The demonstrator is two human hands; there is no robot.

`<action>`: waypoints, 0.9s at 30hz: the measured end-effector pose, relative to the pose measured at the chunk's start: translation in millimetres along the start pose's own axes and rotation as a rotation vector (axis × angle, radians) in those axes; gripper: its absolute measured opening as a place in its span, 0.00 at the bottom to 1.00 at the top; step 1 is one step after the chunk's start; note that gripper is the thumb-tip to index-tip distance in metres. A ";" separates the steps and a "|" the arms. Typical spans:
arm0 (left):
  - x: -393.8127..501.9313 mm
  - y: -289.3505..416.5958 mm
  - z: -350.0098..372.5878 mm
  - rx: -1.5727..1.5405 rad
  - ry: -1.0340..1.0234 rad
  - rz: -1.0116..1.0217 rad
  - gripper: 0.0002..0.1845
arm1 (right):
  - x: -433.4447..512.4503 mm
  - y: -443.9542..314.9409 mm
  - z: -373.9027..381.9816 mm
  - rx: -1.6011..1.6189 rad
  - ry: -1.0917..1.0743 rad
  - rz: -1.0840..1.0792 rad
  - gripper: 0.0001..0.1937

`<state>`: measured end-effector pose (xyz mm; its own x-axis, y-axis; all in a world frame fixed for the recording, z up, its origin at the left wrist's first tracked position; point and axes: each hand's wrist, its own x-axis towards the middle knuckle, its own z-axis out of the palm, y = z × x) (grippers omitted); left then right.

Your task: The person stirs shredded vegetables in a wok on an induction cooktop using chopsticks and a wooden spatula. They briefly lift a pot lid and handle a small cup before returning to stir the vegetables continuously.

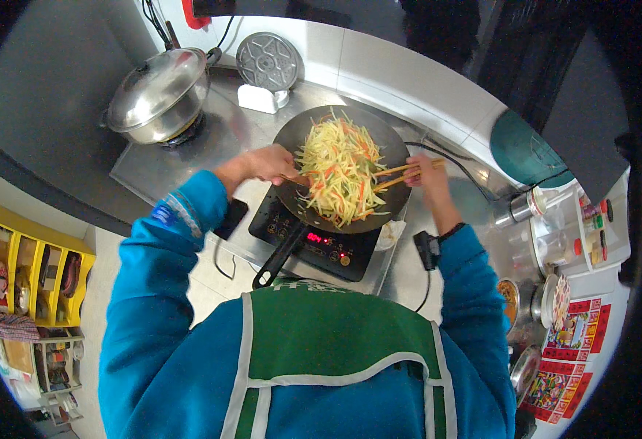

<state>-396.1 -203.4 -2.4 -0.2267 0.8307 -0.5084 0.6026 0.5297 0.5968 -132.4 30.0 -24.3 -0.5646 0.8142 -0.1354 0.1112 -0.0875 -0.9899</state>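
Observation:
A dark wok (397,129) sits on a black induction cooker (348,258) with lit red digits, its handle pointing towards me. It holds a heap of shredded vegetables (343,164), pale yellow-green with orange strips. At the wok's left side my left hand (272,163) grips a wooden utensil (297,179), whose far end is hidden in the shreds. On the right, my right hand (426,171) holds a pair of wooden chopsticks (395,171), slightly apart, with their tips in the heap.
A lidded steel pot (156,104) stands at the back left. A round metal plate (268,61) leans on the wall. A black phone-like object (231,218) lies left of the cooker, and a cabled black plug (426,249) lies to the right. Jars and a food-filled pot (510,302) are farther right.

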 end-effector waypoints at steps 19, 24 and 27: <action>-35.7 40.3 -60.3 0.085 0.405 0.228 0.12 | 15.1 -85.9 -17.8 -0.107 -0.018 -0.306 0.20; -7.3 1.5 -76.6 0.197 0.356 0.056 0.14 | 50.0 -53.4 -37.2 -0.111 0.025 -0.267 0.20; 18.2 -5.7 -58.4 0.266 0.260 0.000 0.18 | 65.8 -19.9 -11.0 -0.064 0.057 -0.194 0.19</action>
<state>-448.3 -181.3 21.2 -0.3929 0.8645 -0.3134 0.7725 0.4952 0.3976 -162.8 91.7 -13.0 -0.5336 0.8435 0.0618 0.0577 0.1092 -0.9923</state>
